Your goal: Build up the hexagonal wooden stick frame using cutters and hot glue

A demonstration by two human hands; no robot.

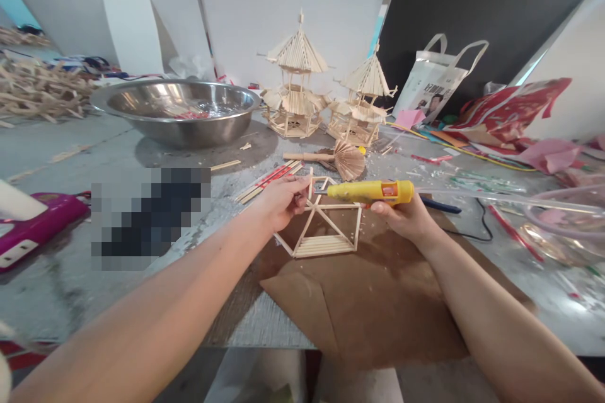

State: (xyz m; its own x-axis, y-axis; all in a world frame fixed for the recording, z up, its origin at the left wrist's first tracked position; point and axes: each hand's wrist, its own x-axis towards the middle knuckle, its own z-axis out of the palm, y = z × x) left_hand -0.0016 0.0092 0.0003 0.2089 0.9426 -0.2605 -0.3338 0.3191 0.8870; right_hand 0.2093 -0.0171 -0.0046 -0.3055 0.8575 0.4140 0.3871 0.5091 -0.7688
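Observation:
A hexagonal frame of pale wooden sticks (331,244) lies on brown cardboard (397,302), with spokes meeting near its middle and a row of sticks filling the near section. My left hand (286,201) pinches a short upright stick (311,181) at the frame's far left corner. In my right hand (407,217) is a yellow hot glue gun (368,191), its metal nozzle pointing left, close to that stick. A long clear glue stick (510,198) runs out of the gun's back to the right. Whether the nozzle touches the wood I cannot tell.
Two stick-built pagodas (297,101) (363,107) stand at the back. A steel basin (189,129) sits left of them. Loose sticks (269,181) and a brown paper fan shape (348,160) lie beyond the frame. A magenta power strip (42,220) is far left; plastic scraps lie right.

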